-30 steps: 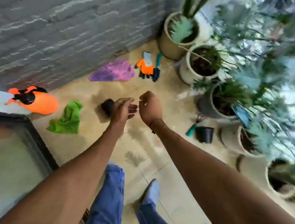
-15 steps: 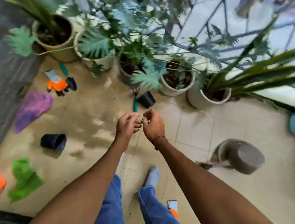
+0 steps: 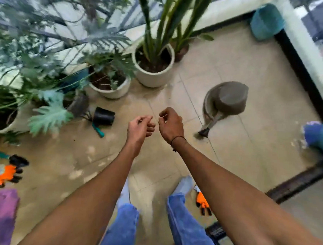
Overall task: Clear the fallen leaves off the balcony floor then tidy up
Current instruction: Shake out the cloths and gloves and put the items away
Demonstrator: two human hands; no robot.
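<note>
Two hands [image 3: 156, 125], three white pots [image 3: 152, 77], two orange gloves [image 3: 5, 175].

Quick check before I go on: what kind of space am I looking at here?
Most likely a home balcony used as a small garden: potted plants along a railing, a tiled floor, and a tipped watering can with gardening gloves lying about.

The scene is lit by soft daylight from beyond the fingers [image 3: 147, 119], through the railing. Only faint shadows are seen on the floor [image 3: 231, 157]. Strong motion blur is noticed at the edges (the plants [image 3: 45, 65] especially), and lines are bent there.
</note>
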